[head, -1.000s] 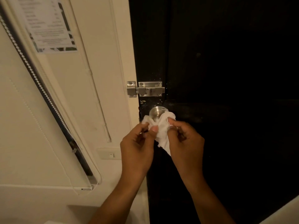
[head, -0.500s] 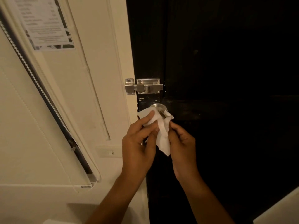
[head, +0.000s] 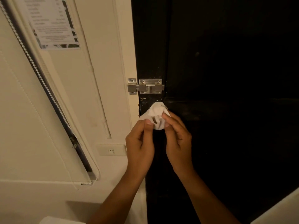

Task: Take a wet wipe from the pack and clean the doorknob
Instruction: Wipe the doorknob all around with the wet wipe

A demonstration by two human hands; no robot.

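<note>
From the head camera, looking forward and down, both hands are working at the edge of a dark door (head: pixel 226 78). A white wet wipe (head: pixel 156 115) is lying bunched over the spot on the door where the doorknob sits, just below a silver slide bolt (head: pixel 146 86). The knob itself is hidden under the cloth, apart from perhaps a thin sliver of metal at the wipe's upper right edge, too small to be sure of.

The left hand (head: pixel 140 146) is reaching up from below and is pinching the lower left part of the wipe between thumb and curled fingers. The right hand (head: pixel 177 139) is coming in from the lower right, its fingertips (head: pixel 165 117) curled onto the right side of the wipe and gripping it there. The two hands are sitting close together, thumbs nearly meeting, with the wipe bulging out above and between them, so the cloth is lying at the fingertips and slightly beyond them, against the door.

To the left of the door, a cream wall (head: pixel 100 46) is carrying a printed notice (head: pixel 53 25) near the top and a pale switch plate (head: pixel 111 149) beside the left hand. Further left, a blind with a beaded cord (head: pixel 38 70) is slanting across the view.
</note>
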